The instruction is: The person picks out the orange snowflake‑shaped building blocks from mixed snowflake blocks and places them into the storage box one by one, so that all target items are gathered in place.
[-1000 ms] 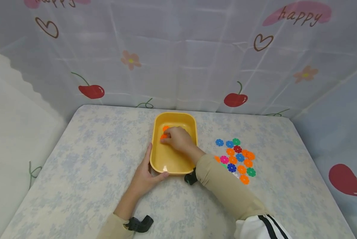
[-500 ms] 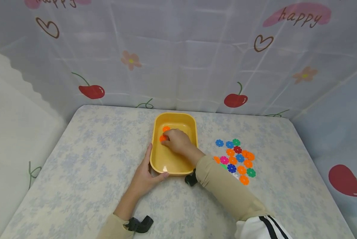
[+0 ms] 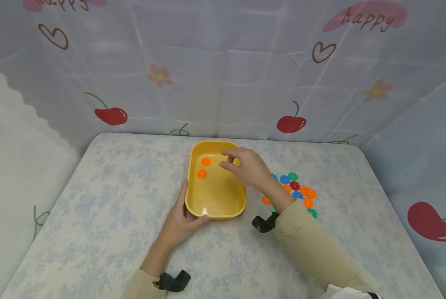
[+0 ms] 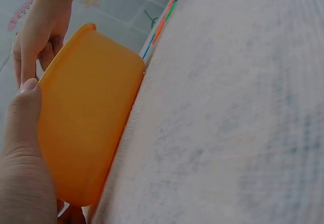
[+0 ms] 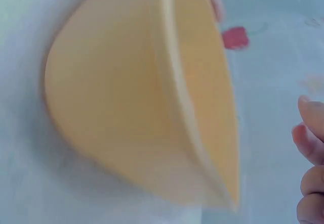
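A yellow plastic tray [image 3: 217, 199] stands on the table, with two orange snowflake discs lying in its left half: one farther back [image 3: 206, 161], the other a little nearer [image 3: 202, 174]. My left hand [image 3: 177, 224] holds the tray's near left corner, thumb on the front rim and fingers along the left side. In the left wrist view the thumb [image 4: 25, 123] presses the tray's rim. Over the tray's right side hovers my right hand [image 3: 250, 167], thumb and forefinger apart with nothing between them; the other fingers are loosely curled.
To the tray's right lies a loose group of notched discs in several colours, including a red disc [image 3: 294, 185] and a green disc [image 3: 292, 176]; the right forearm hides part of it. A printed curtain [image 3: 215, 91] hangs behind the pale patterned table [image 3: 107, 207].
My right hand has let go of the nearer orange disc and moved up and right, from the tray's left half to over its right rim. The left hand keeps its hold.
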The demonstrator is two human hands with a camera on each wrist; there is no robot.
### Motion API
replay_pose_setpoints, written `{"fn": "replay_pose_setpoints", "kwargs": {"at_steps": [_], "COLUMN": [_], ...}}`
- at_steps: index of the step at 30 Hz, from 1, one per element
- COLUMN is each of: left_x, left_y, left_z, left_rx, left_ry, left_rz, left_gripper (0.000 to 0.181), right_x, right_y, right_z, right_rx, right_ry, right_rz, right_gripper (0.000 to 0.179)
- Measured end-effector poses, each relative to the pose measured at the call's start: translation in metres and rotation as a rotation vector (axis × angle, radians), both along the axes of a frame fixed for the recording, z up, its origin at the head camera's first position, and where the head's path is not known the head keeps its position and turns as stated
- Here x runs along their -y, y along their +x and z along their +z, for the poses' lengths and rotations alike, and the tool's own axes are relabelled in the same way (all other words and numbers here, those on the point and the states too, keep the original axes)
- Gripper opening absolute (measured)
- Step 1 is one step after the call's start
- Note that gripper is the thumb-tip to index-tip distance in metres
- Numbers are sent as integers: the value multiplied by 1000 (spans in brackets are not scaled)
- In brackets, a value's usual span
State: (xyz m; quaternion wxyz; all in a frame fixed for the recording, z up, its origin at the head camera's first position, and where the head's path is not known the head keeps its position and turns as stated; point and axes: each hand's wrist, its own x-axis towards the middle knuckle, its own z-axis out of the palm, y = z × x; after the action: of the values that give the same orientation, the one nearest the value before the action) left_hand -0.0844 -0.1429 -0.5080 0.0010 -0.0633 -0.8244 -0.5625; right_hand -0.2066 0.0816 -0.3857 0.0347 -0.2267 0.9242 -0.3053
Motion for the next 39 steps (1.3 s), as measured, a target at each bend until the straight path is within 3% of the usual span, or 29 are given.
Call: {"fn": "replay_pose_setpoints", "kwargs": {"at_steps": [4,7,17,22,32,39], "left_x": [1,2,1,0,-1,-2], "left_y": [1,1,2,2,1,0], "left_z": [1,1,1,1,0,0], "left_rx": [5,7,14,17,16,19], "left_ry": [5,8,22,29,29,16], "left_rz": [10,16,13,8,0,6], "left_gripper": [117,118,118,117,118,118], "right_x": [-35,-58,-111,-120,-123,-123], "right_y": [8,14,40,49,54,53], "right_z": [4,-2,-55,-70,-77,-79], "right_rx": [-48,-51,70,112,96,138], "right_ry": [-28,-14,223,289,251,210], "right_rz": [-52,-94,-93,-90,-91,-114], "right_gripper": [40,39,48,54,41,34]}}
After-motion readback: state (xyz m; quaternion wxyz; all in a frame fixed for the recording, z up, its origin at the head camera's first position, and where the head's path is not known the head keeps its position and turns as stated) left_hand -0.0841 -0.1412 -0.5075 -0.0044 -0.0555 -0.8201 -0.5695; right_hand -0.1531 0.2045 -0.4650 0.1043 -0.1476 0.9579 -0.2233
